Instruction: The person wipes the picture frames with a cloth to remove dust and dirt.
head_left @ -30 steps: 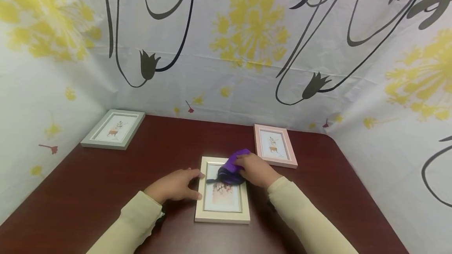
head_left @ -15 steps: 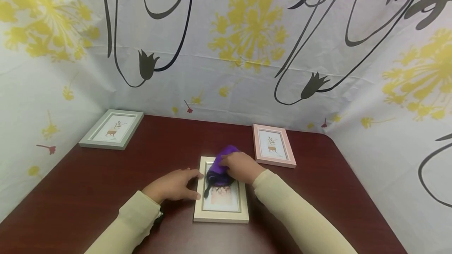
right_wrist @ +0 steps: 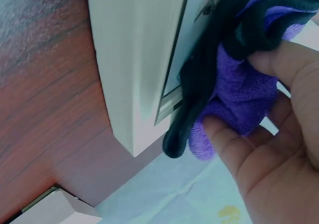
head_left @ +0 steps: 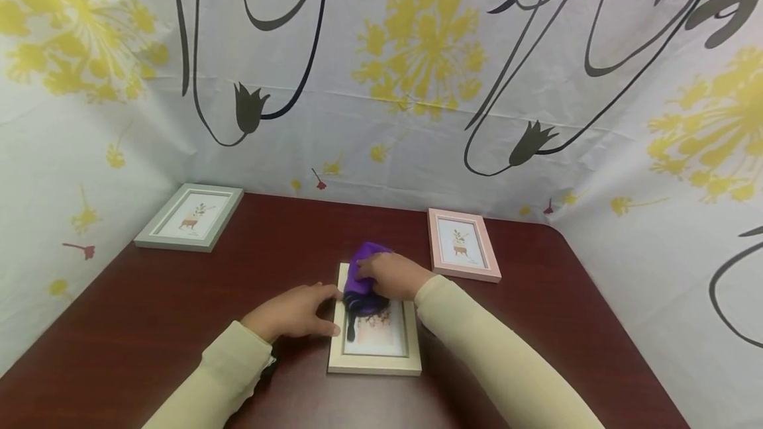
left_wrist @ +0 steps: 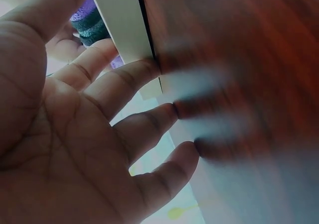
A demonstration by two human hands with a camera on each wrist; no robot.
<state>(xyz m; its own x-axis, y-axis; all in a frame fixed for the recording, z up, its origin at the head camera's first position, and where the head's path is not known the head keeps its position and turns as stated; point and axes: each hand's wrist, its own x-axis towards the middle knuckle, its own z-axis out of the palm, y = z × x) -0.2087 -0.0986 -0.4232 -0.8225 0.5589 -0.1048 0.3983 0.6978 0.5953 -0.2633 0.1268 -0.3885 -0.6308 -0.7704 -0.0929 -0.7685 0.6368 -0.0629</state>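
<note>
A cream picture frame [head_left: 374, 364] with a pink floral print lies flat on the dark red-brown table. My right hand [head_left: 395, 275] grips a bunched purple cloth [head_left: 365, 269] with dark edging, which rests on the upper left part of the frame. In the right wrist view, thumb and fingers pinch the cloth [right_wrist: 244, 94] beside the frame's edge [right_wrist: 124, 59]. At the frame's left side, my left hand [head_left: 293, 313] touches the border with thumb and index finger. The left wrist view shows the fingers of the left hand [left_wrist: 75, 114] spread and nearly straight, against the frame and table.
A grey-green picture frame [head_left: 161, 242] lies at the table's back left. Behind and right of the right hand lies a pink picture frame [head_left: 492, 263]. White cloth [head_left: 334, 118] printed with flowers hangs along the back and both sides of the table [head_left: 149, 323].
My right hand has slid the purple cloth leftward across the frame, from its upper right to its upper left. The left hand and the frame stay where they were.
</note>
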